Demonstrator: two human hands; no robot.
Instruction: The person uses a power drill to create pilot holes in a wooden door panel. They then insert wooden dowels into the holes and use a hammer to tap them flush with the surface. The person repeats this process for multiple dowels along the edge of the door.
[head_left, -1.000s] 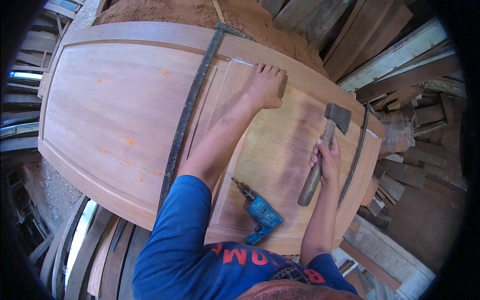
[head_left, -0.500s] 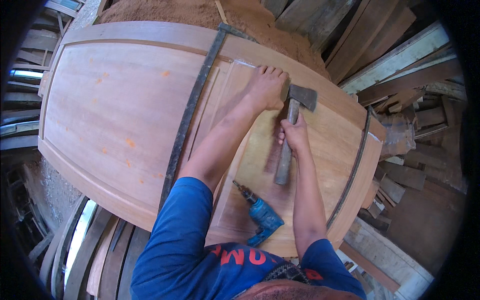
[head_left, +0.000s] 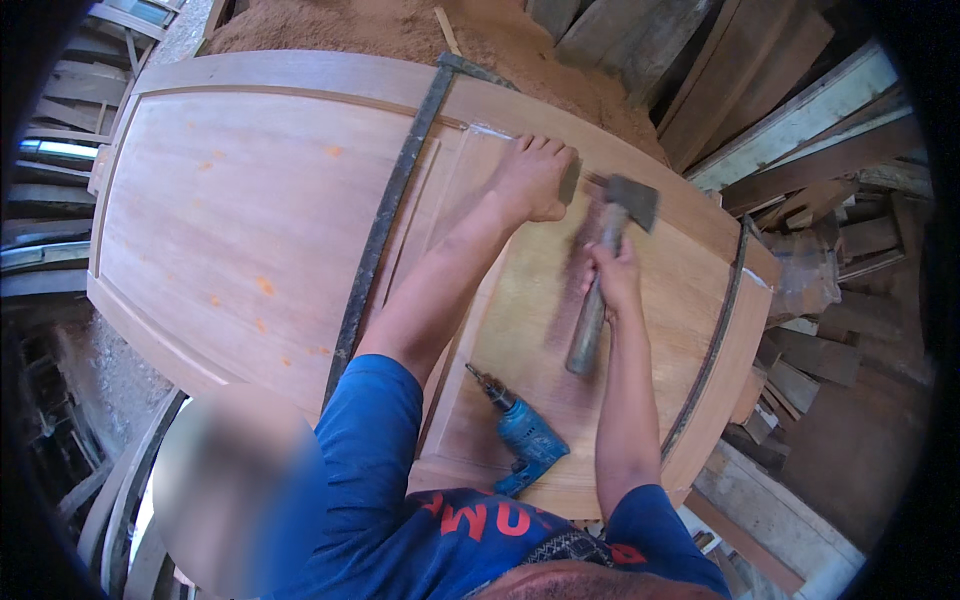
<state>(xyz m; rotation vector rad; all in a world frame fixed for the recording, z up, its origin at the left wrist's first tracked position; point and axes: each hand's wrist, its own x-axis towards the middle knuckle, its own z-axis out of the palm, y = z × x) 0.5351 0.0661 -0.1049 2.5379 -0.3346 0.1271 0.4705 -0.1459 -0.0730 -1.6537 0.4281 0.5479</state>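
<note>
My right hand (head_left: 617,285) is wrapped round the wooden handle of a hatchet (head_left: 632,202), whose dark metal head is at the far end. The hatchet is slightly smeared by motion above the wooden door panel (head_left: 250,190). My left hand (head_left: 538,178) is closed beside a raised moulding near the panel's far edge. A small dark block-like end (head_left: 570,183) shows at its right side, a little apart from the hatchet head; the rest is hidden by the fingers. Nearer my body, a blue power drill (head_left: 528,437) lies on the panel.
A long metal bar clamp (head_left: 390,220) crosses the door left of my hands, and another clamp bar (head_left: 712,350) crosses at right. Reddish sawdust (head_left: 350,28) is heaped beyond. Stacked boards (head_left: 800,150) stand at right. A blurred pale shape (head_left: 225,480) shows at lower left.
The hatchet and my right hand have moved right, so the head is farther from my left hand. My left hand stays put. A blurred shape has appeared at lower left.
</note>
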